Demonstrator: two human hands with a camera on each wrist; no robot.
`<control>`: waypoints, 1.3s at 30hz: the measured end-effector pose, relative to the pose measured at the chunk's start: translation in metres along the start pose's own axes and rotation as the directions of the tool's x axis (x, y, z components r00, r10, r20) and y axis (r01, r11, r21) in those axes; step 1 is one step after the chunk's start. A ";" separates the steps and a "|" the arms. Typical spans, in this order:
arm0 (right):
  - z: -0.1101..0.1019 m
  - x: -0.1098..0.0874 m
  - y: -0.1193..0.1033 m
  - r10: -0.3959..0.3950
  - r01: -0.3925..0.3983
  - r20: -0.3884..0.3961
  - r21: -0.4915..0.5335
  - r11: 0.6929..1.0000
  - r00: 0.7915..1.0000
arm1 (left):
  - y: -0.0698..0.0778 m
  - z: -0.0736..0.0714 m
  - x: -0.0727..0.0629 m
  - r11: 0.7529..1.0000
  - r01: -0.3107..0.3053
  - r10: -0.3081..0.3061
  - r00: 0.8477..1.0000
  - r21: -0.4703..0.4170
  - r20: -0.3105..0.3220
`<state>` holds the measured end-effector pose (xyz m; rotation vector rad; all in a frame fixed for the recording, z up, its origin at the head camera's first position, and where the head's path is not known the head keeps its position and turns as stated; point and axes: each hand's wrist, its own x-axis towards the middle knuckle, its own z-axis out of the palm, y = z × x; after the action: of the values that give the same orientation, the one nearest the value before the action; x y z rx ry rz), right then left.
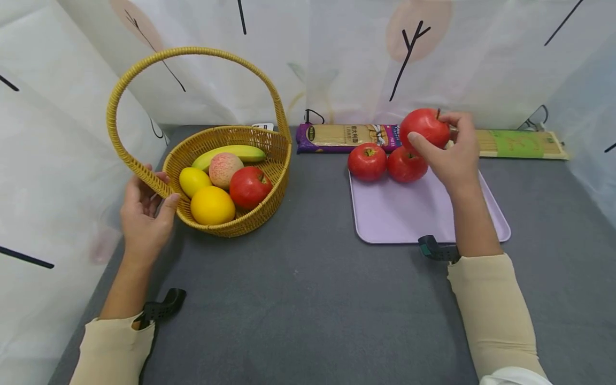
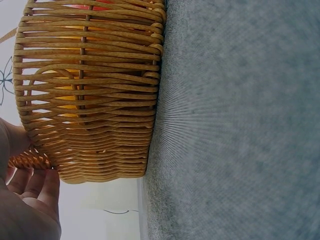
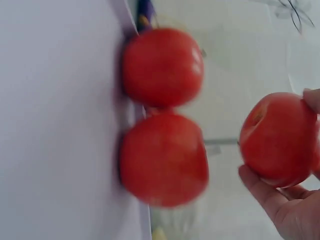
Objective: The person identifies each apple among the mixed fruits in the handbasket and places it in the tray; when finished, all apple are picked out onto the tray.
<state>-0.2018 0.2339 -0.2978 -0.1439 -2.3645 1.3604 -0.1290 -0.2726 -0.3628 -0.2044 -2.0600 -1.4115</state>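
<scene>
My right hand (image 1: 462, 152) holds a red apple (image 1: 423, 128) by its sides, raised over the lilac tray (image 1: 404, 219). Below it, two more red apples (image 1: 367, 162) sit side by side at the tray's far left; the right wrist view shows the held apple (image 3: 280, 140) apart from them. On the left, my left hand (image 1: 146, 214) grips the wicker basket (image 1: 260, 216) where its tall handle meets the rim, thumb at the near side and fingers behind. Inside the basket lie a banana (image 1: 231, 154), a peach (image 1: 225, 170), a lemon (image 1: 194, 181), an orange (image 1: 212, 205) and a red apple (image 1: 250, 187).
Behind the tray lie a purple-ended pasta pack (image 1: 346, 138) and a long pack with a green label (image 1: 520, 144). A patterned white curtain (image 1: 337, 64) hangs along the back and sides of the grey table (image 1: 298, 305).
</scene>
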 end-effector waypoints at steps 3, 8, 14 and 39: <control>-0.013 0.007 0.009 0.111 -0.111 -0.021 -0.023 0.994 0.994 | 0.001 -0.001 0.000 1.000 0.008 -0.008 1.000 0.003 0.006; -0.029 0.015 0.029 0.242 -0.245 -0.048 -0.086 0.966 0.969 | 0.002 -0.001 0.000 1.000 0.001 -0.001 1.000 -0.002 0.003; -0.037 0.019 0.056 0.368 -0.351 0.040 -0.216 0.911 0.929 | 0.001 -0.001 0.000 1.000 0.003 -0.003 1.000 -0.011 0.004; -0.029 -0.014 -0.037 0.105 0.011 0.307 -0.354 0.935 0.946 | 0.002 -0.002 0.000 0.999 0.036 -0.035 0.999 -0.016 0.009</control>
<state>-0.1734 0.2347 -0.2579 -0.0844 -2.8850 1.0279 -0.1268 -0.2732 -0.3608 -0.1820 -2.0699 -1.4510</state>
